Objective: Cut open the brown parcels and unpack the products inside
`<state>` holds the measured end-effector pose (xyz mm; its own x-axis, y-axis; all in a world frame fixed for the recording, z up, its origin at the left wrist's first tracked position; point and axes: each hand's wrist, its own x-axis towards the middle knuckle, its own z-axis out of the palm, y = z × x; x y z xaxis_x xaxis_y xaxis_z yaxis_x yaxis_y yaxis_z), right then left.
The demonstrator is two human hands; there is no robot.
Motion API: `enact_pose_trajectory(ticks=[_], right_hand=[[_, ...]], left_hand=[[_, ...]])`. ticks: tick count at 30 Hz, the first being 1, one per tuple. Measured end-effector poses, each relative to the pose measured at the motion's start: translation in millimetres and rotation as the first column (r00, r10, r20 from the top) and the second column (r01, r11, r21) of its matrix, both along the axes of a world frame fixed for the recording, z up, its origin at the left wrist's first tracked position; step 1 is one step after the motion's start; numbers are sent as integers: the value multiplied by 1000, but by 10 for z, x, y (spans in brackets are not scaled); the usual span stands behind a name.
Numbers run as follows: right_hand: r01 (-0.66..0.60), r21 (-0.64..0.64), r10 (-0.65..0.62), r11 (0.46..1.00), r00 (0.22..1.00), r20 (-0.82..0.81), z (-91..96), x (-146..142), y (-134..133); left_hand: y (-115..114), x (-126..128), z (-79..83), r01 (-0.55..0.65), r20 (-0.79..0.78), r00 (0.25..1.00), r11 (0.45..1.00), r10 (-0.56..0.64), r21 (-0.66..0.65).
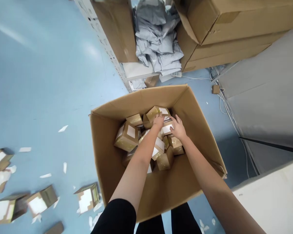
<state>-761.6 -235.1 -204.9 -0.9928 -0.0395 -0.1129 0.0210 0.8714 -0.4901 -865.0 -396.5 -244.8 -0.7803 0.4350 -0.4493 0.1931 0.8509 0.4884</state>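
Note:
A large open cardboard carton (122,105) stands in front of me, with several small brown taped boxes piled on its bottom. Both my arms reach down into it. My left hand (158,121) lies on the pile, its fingers over the near side of a box with a white label (152,114). To its right, my right hand (178,128) has its fingers spread at the right end of another labelled small box (167,128). Neither hand is visibly closed round a box. A bigger labelled box (127,136) sits at the pile's left.
A shelf with a white perforated post (107,45) holds stacked grey mailing bags (158,42) and large cartons (234,29) beyond the carton. Torn boxes (86,198) and paper scraps (62,128) litter the blue floor at left. Cables (230,113) run along the right wall.

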Motion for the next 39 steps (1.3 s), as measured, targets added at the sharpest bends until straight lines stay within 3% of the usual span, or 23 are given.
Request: enact_pose_trajectory(ticks=[3,5,8,10,13,15,19,22,24,27,33,36,39], right_hand=[[5,17,-5,1000,1000,-9,-278,-29,92],[-4,23,4,1000,1000,-5,-454,-33,130],[-32,45,31,998,999,30,-677,-97,147],[-48,58,45,997,998,43,-796,-216,104],[-104,57,103,993,995,16,-952,-507,-89],[-177,64,176,982,984,19,-1045,-720,-275],[-245,129,237,961,969,76,-1169,-1017,-507],[-191,162,182,968,981,70,-1188,-1124,-431],[-222,148,213,964,974,75,-1171,-1149,-353],[-288,141,278,947,957,86,-1128,-1080,-355],[-141,186,140,972,990,17,-1042,-604,-583],[-101,197,105,975,994,-9,-899,-362,-594],[-51,200,63,978,996,-56,-602,-161,-550]], left_hand=[[143,-308,-371,-18,-6,1000,999,18,28],[65,-367,-568,-6,-32,999,1000,6,9],[-285,-271,-757,-36,-141,989,999,36,4],[-582,-144,-798,-93,-196,976,995,96,24],[-924,44,-760,-132,-217,966,990,137,38],[-1018,134,-717,-126,-194,973,992,129,26],[-979,208,-666,-190,-157,969,982,188,7],[-916,213,-644,-238,-164,957,971,238,20],[-892,217,-633,-243,-161,956,969,246,43],[-859,256,-625,-253,-184,947,964,264,82],[-816,538,-575,-355,-269,891,931,365,88],[-835,725,-431,-331,-296,892,940,341,85],[-841,878,-149,-321,-336,881,942,334,96]])
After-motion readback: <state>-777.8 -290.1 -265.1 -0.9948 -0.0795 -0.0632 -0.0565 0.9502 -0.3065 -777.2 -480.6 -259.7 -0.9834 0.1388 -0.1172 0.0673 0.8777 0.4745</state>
